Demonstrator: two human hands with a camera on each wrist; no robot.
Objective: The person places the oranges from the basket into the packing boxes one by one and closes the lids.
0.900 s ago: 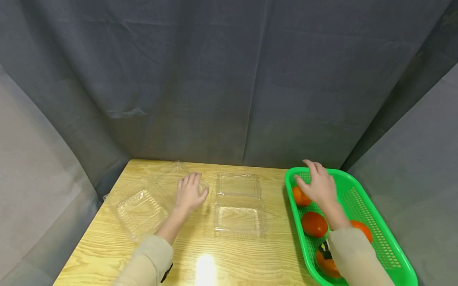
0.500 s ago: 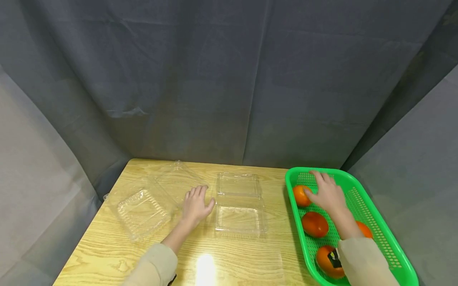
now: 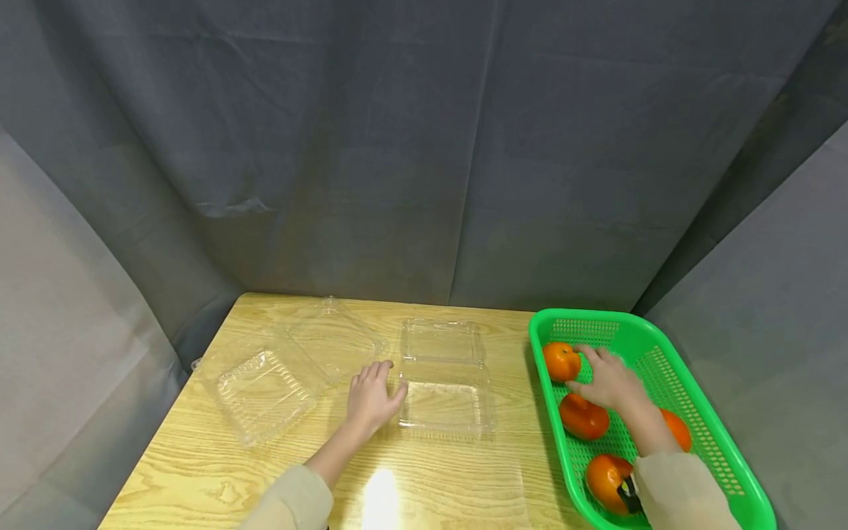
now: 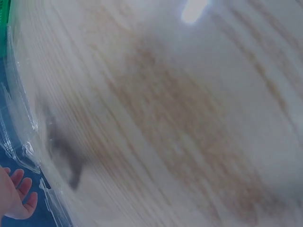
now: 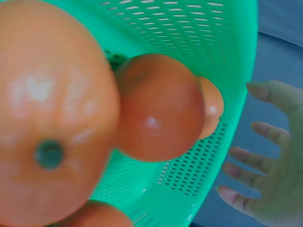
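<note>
My right hand (image 3: pixel 611 383) reaches over the green basket (image 3: pixel 722 419), its thumb and fingers spread. Its fingertips lie right at the side of a small orange fruit (image 3: pixel 562 361) in the far left corner, with nothing in the grasp. Nearer, a redder round fruit (image 3: pixel 584 417) lies just below the thumb. My left hand (image 3: pixel 372 401) hovers with relaxed fingers by the left edge of a clear clamshell box (image 3: pixel 442 401), which lies unfolded with its lid toward the back. In the right wrist view, the spread fingers of the right hand (image 5: pixel 279 151) overlap the basket's edge.
Another unfolded clear clamshell (image 3: pixel 265 390) lies at a slant on the left of the wooden table (image 3: pixel 199 456). Two more orange fruits, one at the front (image 3: pixel 608 480) and one at the right (image 3: pixel 676 428), are in the basket. Grey curtains (image 3: pixel 371 147) surround the table.
My right hand has come down into the basket toward the small far fruit, fingers staying spread. My left hand has drifted right and nearer, toward the middle clamshell.
</note>
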